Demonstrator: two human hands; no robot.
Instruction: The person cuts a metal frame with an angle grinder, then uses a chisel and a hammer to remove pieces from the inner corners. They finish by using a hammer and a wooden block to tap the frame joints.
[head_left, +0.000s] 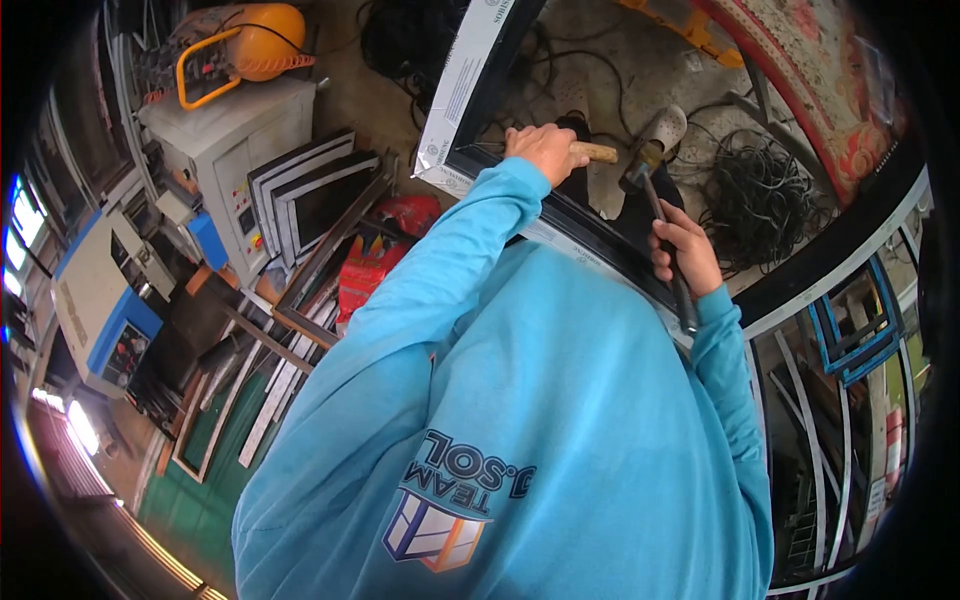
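Note:
A short wooden piece (pixel 597 152) sticks out of my left hand (pixel 543 153), whose fingers are closed round it, over the inside of a frame corner. My right hand (pixel 688 250) grips the dark handle of a hammer (pixel 661 203). The hammer's head is up near the wooden piece, a little apart from it. A large frame (pixel 462 100) with black inner edges and printed white film lies in front of my body. One corner of it is just left of my left hand, and its near side runs beneath both hands.
Tangled black cable (pixel 765 200) lies on the floor at the right, beside a shoe (pixel 664 130). A red curved panel (pixel 800 90) is at the upper right. At left are a grey cabinet (pixel 215 150), an orange tank (pixel 268 42), leaning panels (pixel 310 190) and a red bag (pixel 370 270).

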